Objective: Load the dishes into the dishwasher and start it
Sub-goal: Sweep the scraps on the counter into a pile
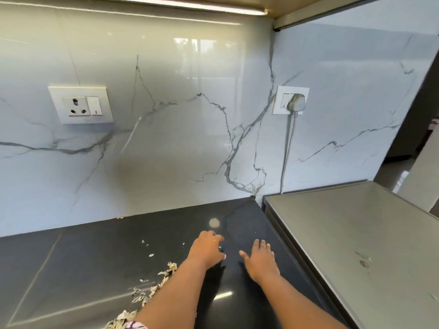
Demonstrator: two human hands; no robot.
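Dark glossy stone countertop [71,269] w/ dried leaf scraps [164,276]; left hand [206,249] & right hand [260,260] over it, fingers relaxed, holding nothing.

The grey box top [356,233] is running off the right side and the bottom, so its front is not showing. The white cord [286,157] is going down behind it and getting lost. The dry bits [152,290] are slipping under the left arm. The left hand [207,249] is hiding its own fingertips.
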